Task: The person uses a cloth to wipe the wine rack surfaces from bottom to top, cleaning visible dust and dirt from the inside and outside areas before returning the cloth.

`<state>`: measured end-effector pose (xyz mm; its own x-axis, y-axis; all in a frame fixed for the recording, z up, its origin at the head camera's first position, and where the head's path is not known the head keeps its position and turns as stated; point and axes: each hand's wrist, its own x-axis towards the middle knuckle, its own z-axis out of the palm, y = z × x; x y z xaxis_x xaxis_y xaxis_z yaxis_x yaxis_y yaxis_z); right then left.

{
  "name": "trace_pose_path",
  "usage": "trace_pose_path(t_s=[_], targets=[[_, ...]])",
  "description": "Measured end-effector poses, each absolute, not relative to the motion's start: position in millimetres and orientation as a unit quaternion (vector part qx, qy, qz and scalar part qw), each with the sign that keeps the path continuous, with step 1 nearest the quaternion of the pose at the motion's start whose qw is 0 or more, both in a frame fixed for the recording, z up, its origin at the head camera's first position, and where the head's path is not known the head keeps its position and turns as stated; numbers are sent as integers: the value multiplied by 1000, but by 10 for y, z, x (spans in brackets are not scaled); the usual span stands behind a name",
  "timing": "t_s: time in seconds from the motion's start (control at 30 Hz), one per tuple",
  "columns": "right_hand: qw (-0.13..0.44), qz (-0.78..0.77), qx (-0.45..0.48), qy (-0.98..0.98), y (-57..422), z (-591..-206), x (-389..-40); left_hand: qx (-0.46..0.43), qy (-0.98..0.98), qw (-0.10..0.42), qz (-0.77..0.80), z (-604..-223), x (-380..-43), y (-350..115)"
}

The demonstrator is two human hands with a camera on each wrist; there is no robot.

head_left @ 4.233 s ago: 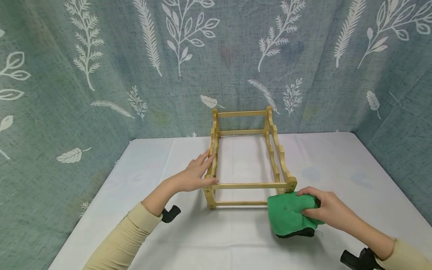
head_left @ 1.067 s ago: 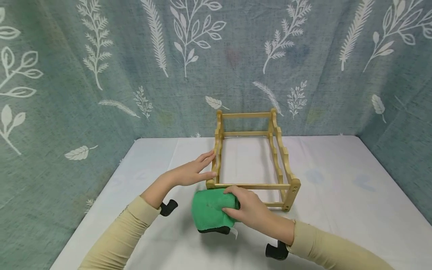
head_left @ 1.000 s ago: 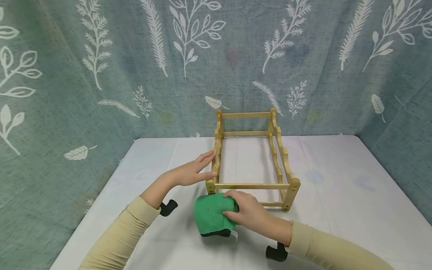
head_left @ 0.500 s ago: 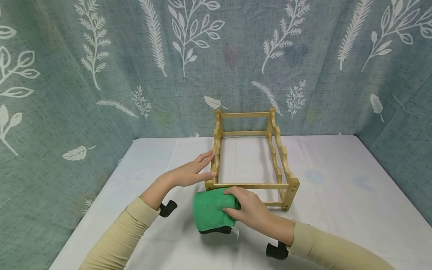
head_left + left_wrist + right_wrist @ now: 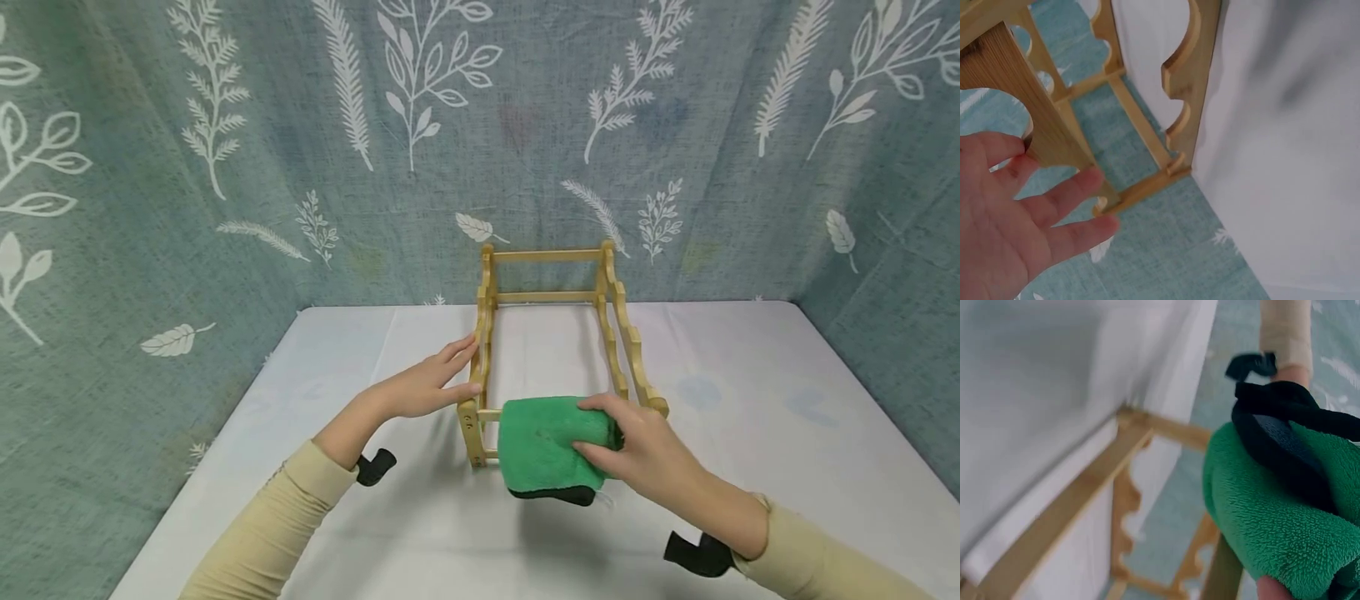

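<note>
While the left hand [image 5: 422,388] spreads against the rack [image 5: 547,256], the right [image 5: 647,446] pinches fluffy, black-edged green cloth [image 5: 549,443].

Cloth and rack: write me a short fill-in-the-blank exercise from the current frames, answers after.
1. The right hand holds a cloth whose fuzzy face is coloured ____.
2. In the head view, the left hand touches the rack on its ____ (left/right) side.
3. There, the cloth hides part of the rack's ____ (near/far) end.
Missing words: green; left; near.
</note>
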<state>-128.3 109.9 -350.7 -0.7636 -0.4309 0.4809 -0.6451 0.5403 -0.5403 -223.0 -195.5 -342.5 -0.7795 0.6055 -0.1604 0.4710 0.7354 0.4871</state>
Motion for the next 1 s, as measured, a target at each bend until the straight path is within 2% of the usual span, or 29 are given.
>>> trace_pose_path(t_s=[0.27,0.43,0.53,0.77,0.87,1.0], targets=[[131,322,194,-917,1736,-3419,-1111,272,904,175,281,-3469,-2212,-1897],[131,349,187,-909,1908,-3410,-1058,260,885,190,337,-3517,-2192,-1867],[152,369,185,-898,1995,-3305,-1050,258,878,198,353,-3534,-2161,-1845],[240,349,160,-892,2211,-2929,-1166,254,879,200,350,-3523,-2001,-1775],[250,339,148,-895,2282,-2841,-1247,257,886,193,333,-3506,-1892,-1719],[230,335,125,-905,2331,-2798,-1328,264,895,184,308,-3489,-1760,-1640]])
